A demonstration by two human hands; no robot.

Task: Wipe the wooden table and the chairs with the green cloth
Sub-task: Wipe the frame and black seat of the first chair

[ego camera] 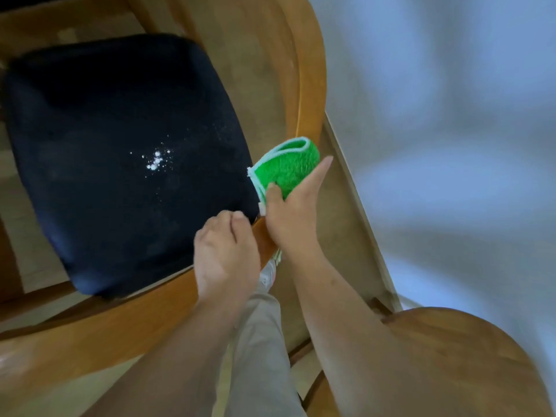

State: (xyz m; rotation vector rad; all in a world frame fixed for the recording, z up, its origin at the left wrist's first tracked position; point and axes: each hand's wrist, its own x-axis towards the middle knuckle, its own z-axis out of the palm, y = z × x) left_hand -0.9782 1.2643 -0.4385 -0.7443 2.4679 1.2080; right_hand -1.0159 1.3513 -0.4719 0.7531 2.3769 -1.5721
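right hand: the right hand is gripping the folded green cloth, thumb pressing on its near face and a straight finger lying along its far side; the cloth is sitting at the chair's curved wooden rail, just beside the corner of the dark seat cushion
left hand: the left hand is curling over the near stretch of the same rail, fingers bent at the cushion's edge; whether it is gripping the wood or only resting on it i cannot tell
task's things: the cloth is at the chair; the wooden table is not clearly showing in this view
white specks: a scatter of white specks is lying mid-cushion, well apart from the cloth
risk, crumbs: a wipe across the cushion is likely to push the specks off the edge onto the floor rather than lifting them
risk, cloth: the fold is looking loose, so a hard stroke may be opening it and leaving bare fingers rubbing the wood
risk, chair: if the left hand is letting go, the chair may be sliding under pressure
edges: the rail is curving closely round the cushion, leaving a narrow seam where the cloth may be snagging
open room: a pale wall is standing near on the right; a second rounded wooden piece is crowding the right forearm; the freer room is lying leftward, over the cushion
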